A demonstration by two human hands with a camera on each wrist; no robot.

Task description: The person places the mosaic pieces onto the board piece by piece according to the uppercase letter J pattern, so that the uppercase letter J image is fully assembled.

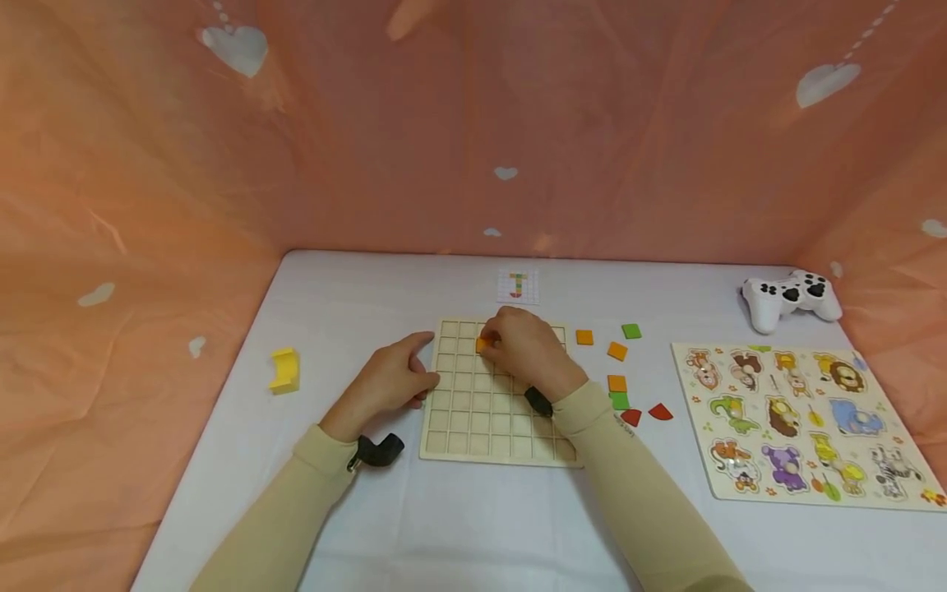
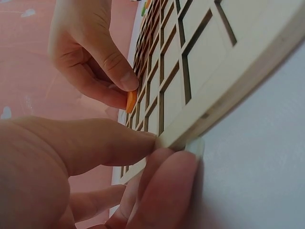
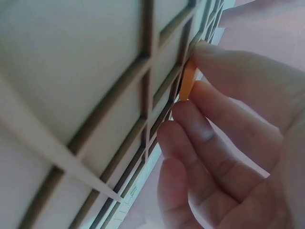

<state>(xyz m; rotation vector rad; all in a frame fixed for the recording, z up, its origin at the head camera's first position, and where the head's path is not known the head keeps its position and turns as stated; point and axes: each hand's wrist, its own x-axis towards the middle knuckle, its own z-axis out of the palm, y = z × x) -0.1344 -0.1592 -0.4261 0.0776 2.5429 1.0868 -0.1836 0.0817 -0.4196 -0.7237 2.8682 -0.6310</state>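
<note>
A pale wooden grid board (image 1: 460,423) lies on the white table. My right hand (image 1: 528,349) is over its upper part and pinches an orange square tile (image 1: 482,345) between thumb and fingertips. In the right wrist view the orange tile (image 3: 188,80) stands tilted against the grid's ridges. At the board's left edge is my left hand (image 1: 388,374), its index finger stretched along the side. The left wrist view has the left thumb (image 2: 112,143) on the rim and other fingers curled against the edge below, holding it. A small card (image 1: 519,287) with a coloured J-shaped pattern lies behind the board.
Right of the board are orange tiles (image 1: 584,337), green tiles (image 1: 631,330) and red quarter-round pieces (image 1: 661,412). Farther right lies an animal puzzle board (image 1: 806,427), with a white game controller (image 1: 792,298) behind it. A yellow block (image 1: 284,371) sits at the left.
</note>
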